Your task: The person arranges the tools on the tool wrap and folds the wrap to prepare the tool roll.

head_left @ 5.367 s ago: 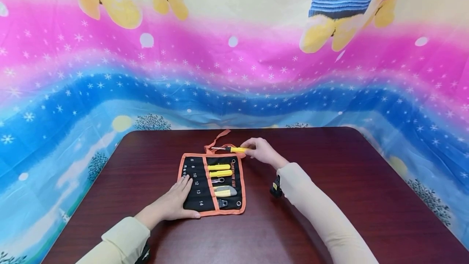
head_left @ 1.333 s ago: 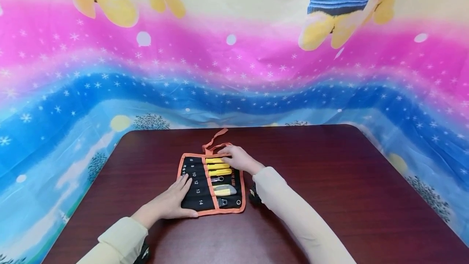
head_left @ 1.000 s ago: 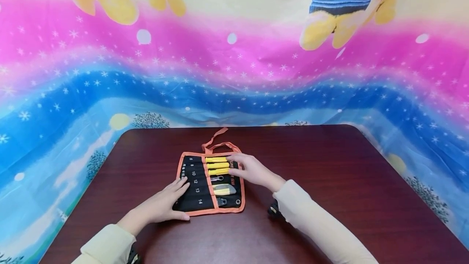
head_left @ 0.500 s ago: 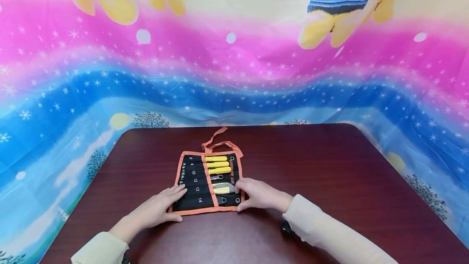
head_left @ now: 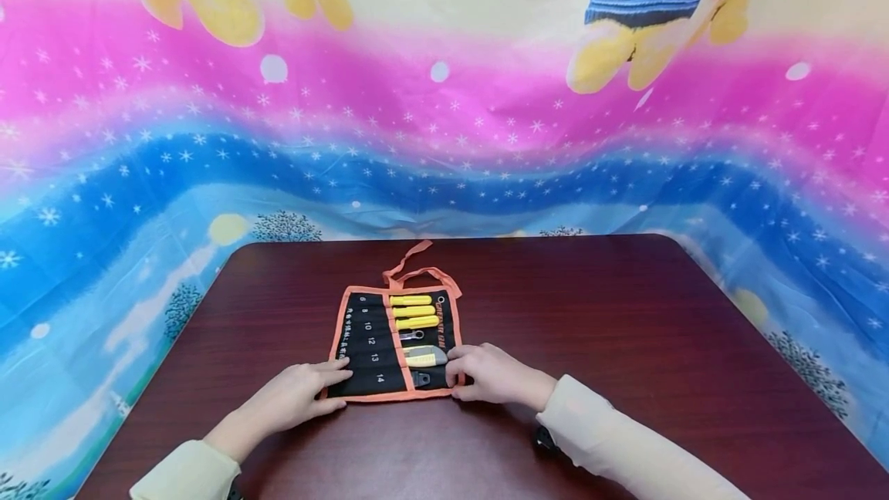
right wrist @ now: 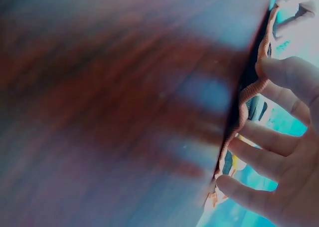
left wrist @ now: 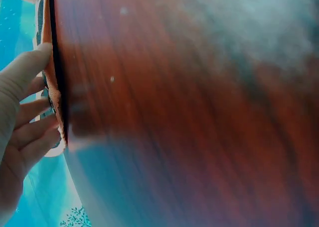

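A black tool roll with orange edging lies spread on the table, its pockets numbered in white. Three yellow handles stick out of its upper pockets. Below them come a ring-ended wrench, a pale yellow utility knife and a dark tool with a hole. My left hand rests its fingertips at the roll's lower left edge, thumb apart from the fingers. At the lower right edge, my right hand touches the border; the right wrist view shows its fingers extended and spread along the orange binding.
Orange tie straps trail from the roll's far edge. The dark red wooden table has rounded far corners. A printed cloth backdrop hangs behind it and along both sides.
Earlier my right hand brought a yellow-handled screwdriver to the top pocket, then let go and moved down to the lower right edge. My left hand has slid down and left off the roll's middle.
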Demonstrator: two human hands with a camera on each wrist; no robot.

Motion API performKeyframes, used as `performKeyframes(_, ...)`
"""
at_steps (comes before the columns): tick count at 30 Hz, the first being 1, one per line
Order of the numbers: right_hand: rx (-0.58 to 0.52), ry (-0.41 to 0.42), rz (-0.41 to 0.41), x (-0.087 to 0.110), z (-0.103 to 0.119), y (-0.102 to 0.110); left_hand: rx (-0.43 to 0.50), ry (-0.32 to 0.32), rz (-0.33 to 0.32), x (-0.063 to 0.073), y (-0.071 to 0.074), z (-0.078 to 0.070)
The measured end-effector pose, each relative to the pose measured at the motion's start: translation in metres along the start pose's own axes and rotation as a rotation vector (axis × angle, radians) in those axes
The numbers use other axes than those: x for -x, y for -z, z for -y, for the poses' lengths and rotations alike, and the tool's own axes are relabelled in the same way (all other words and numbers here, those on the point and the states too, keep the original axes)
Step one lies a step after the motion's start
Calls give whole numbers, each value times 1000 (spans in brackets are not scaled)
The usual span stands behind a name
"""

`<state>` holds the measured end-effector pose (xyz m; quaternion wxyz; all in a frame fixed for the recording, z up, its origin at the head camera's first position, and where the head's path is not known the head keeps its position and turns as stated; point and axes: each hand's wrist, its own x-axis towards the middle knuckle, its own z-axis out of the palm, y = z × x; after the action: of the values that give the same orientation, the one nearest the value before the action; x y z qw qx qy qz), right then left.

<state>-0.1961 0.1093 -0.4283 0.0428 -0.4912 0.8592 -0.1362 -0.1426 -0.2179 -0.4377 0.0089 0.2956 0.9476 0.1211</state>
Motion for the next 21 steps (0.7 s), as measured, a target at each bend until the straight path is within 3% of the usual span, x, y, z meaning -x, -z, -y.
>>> performKeyframes(7, -256, -71, -8, 0, -4, 8, 93, -38, -146, -1, -2, 2)
performKeyframes(12, -396, -156, -75, -3, -10, 14, 134, -45, -262, -5, 2, 6)
performKeyframes(21, -667, -299, -233, -23, -26, 17, 181, 113, -320, -33, 14, 15)
